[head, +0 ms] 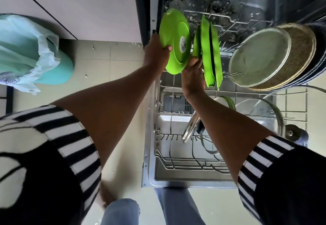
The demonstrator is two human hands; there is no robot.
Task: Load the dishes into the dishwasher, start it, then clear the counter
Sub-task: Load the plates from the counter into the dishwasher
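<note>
While both hands worked over the open dishwasher (151, 154):
Left hand (156, 51): clenched on a green plate (175, 41), thumb across the plate's underside at 8 o'clock, fingers hidden behind the rim.
Right hand (192, 71): grasped the lower edge of racked green plates (210, 53), standing at its 1 o'clock.
Held plate: tilted, just at 9 o'clock of the racked ones.
Rack (185, 164): glass lids (264, 111) at 5 o'clock.

left hand (156, 52) grips green plate (176, 41) above dishwasher rack (185, 164).
</note>
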